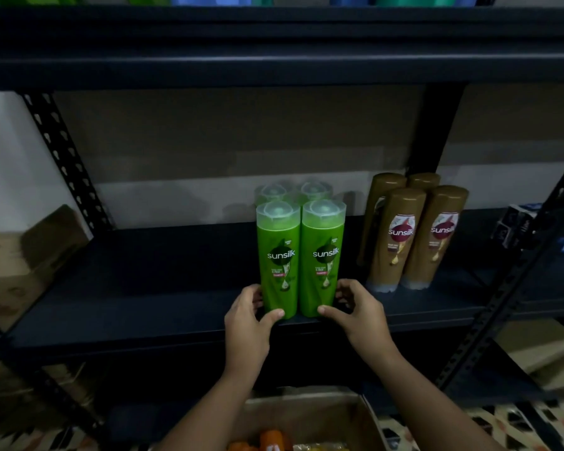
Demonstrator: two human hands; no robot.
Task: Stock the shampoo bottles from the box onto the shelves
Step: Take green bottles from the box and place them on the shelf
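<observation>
Left hand (246, 315) and right hand (358, 307) each gripping 1 of 2 front green bottles (302, 258) on shelf (144, 307).

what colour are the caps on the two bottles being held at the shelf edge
Translucent pale green caps on bright green bottles, seen in the head view.

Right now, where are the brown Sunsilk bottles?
In the head view, the brown bottles stand clustered on the middle shelf, right of the green bottles held by both hands, beside the rear upright post.
</observation>
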